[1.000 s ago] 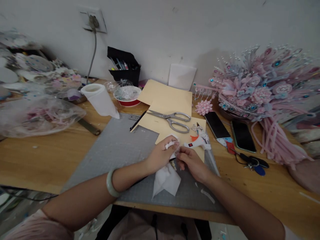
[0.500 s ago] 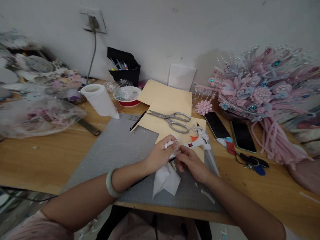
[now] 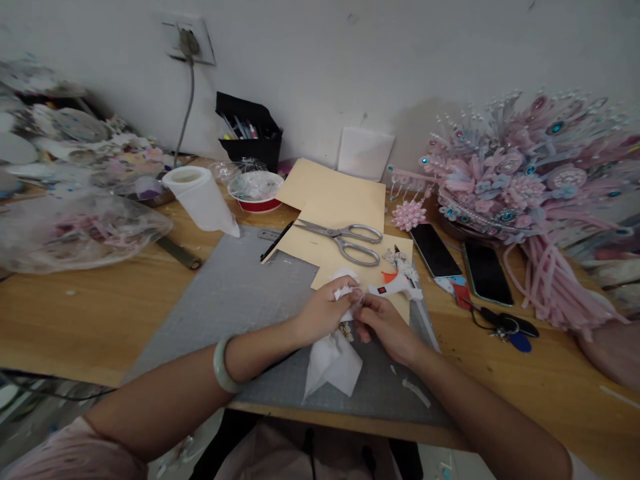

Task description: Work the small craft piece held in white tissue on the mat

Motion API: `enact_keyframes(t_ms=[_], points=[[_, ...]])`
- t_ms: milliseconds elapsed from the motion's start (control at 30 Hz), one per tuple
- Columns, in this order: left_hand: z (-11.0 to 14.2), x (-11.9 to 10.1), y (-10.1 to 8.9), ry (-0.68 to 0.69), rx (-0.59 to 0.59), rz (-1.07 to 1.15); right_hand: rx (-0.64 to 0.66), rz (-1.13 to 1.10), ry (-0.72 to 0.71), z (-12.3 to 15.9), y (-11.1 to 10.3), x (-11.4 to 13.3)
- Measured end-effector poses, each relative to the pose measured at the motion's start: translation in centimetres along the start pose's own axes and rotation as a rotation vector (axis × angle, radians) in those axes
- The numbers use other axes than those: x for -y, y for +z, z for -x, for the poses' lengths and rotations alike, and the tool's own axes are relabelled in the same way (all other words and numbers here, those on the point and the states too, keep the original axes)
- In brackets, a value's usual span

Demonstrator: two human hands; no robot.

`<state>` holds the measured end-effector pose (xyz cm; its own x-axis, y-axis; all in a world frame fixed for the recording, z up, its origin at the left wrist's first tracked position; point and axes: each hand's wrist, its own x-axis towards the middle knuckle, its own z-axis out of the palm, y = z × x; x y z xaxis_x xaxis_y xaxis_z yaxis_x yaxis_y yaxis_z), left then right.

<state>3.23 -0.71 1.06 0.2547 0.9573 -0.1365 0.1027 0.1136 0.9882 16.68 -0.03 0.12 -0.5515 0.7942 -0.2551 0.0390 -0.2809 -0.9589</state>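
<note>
My left hand (image 3: 325,310) is closed around a bunched, soft white sheet (image 3: 333,367), whose loose end hangs down over the grey cutting mat (image 3: 250,287). I cannot tell whether the sheet is fabric or paper. Against its upper part, the fingers of my right hand (image 3: 383,323) are pinched together at the edge near my left thumb. A small gold-coloured piece (image 3: 346,330) shows between the hands, partly hidden. Just beyond my right hand lies a white glue gun (image 3: 397,285) with an orange trigger. Metal scissors (image 3: 343,237) rest on tan card sheets (image 3: 335,193) ahead.
A white roll (image 3: 203,207), a red-and-white bowl (image 3: 257,200) and a black pen holder (image 3: 253,143) stand at the back left. Two phones (image 3: 435,250), keys (image 3: 507,327) and a pink beaded headdress (image 3: 515,173) are on the right. Plastic bags (image 3: 80,230) lie far left.
My hands have barely shifted, with the left hand slightly to the right. More of the folded white sheet shows above my left fingers, and the gold-coloured piece has turned a little.
</note>
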Motion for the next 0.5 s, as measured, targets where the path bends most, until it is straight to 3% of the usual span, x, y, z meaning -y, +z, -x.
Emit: enact_keyframes(t_ms=[500], points=[[-0.07, 0.29, 0.05, 0.009, -0.057, 0.144, -0.007, -0.036, 0.017, 0.03, 0.04, 0.13]])
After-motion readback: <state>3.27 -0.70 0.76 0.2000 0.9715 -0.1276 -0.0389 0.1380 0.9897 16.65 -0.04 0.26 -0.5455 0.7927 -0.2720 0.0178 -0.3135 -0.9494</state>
